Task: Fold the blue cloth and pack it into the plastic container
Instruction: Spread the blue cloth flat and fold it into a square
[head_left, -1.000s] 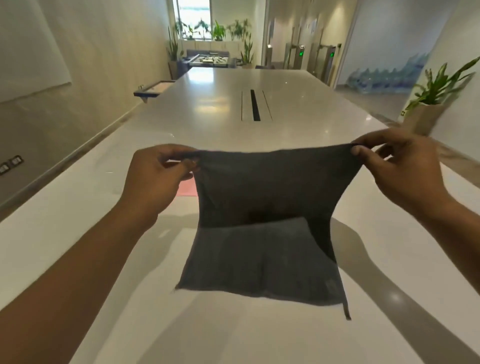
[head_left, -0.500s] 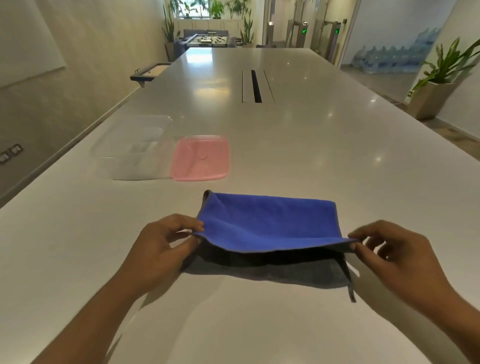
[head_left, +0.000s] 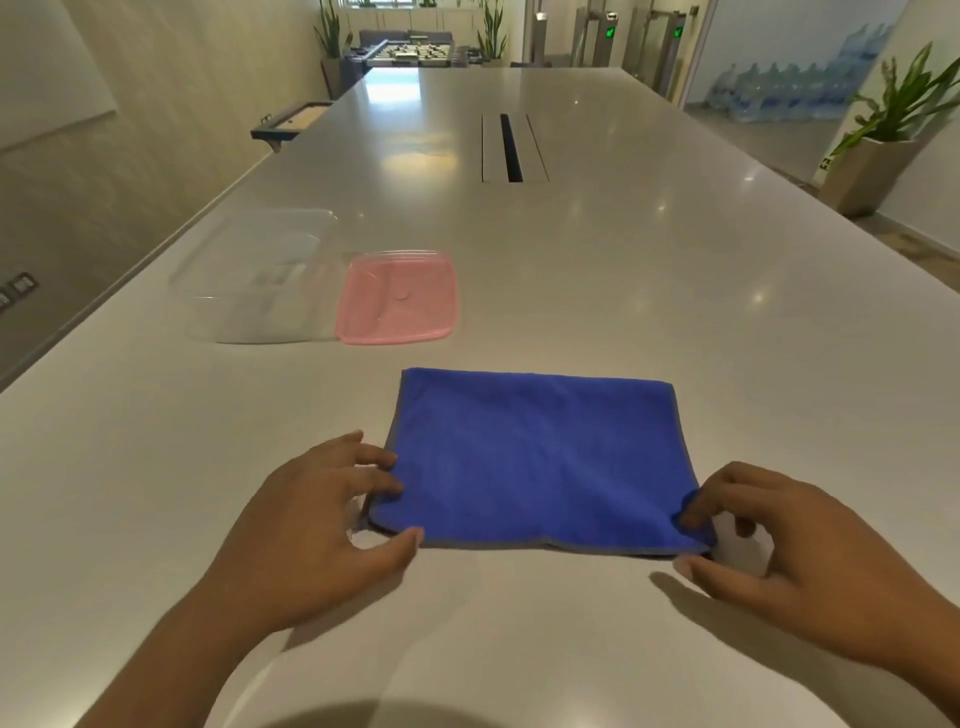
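Note:
The blue cloth (head_left: 535, 457) lies folded in half on the white table (head_left: 623, 270), its fold at the far side and its grey-trimmed open edges toward me. My left hand (head_left: 322, 525) pinches the near left corner between fingers and thumb. At the near right corner, my right hand (head_left: 769, 540) has its fingertips on top of the cloth and its thumb just below the edge. The clear plastic container (head_left: 249, 280) stands open at the far left, with its pink lid (head_left: 397, 299) flat beside it on the right.
A dark cable slot (head_left: 511, 148) runs along the table's middle farther back. A potted plant (head_left: 883, 140) stands on the floor to the right, and the left table edge runs close to a wall.
The cloth was held up by its top corners; both hands brought those corners down toward me, and now the cloth lies flat, folded in half, with the container and lid back in view.

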